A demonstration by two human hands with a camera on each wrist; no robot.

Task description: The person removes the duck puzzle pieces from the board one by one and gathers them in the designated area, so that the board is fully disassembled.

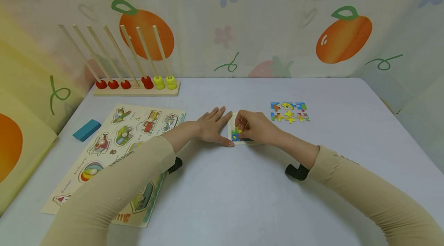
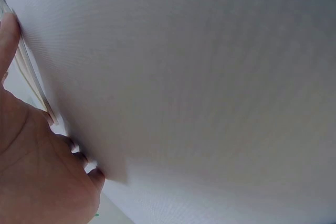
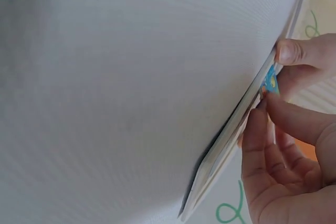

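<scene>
A small wooden puzzle tray (image 1: 230, 124) lies flat on the table, with several coloured jigsaw pieces (image 1: 236, 135) showing at its lower left. My left hand (image 1: 212, 127) is spread flat at its left side, thumb and index fingertip touching the edge. Over the tray, my right hand (image 1: 257, 127) pinches a blue and yellow puzzle piece (image 3: 270, 81) between thumb and index finger; it hides most of the tray in the head view. Right of the tray lie several loose jigsaw pieces (image 1: 289, 112) in two rows.
A peg board of vehicle pictures (image 1: 114, 149) lies under the left forearm. Behind it stands a wooden counting rack (image 1: 136, 91) with tall rods and red and yellow beads. A blue block (image 1: 86, 130) lies at the far left. A printed cloth (image 1: 194, 26) hangs behind the table.
</scene>
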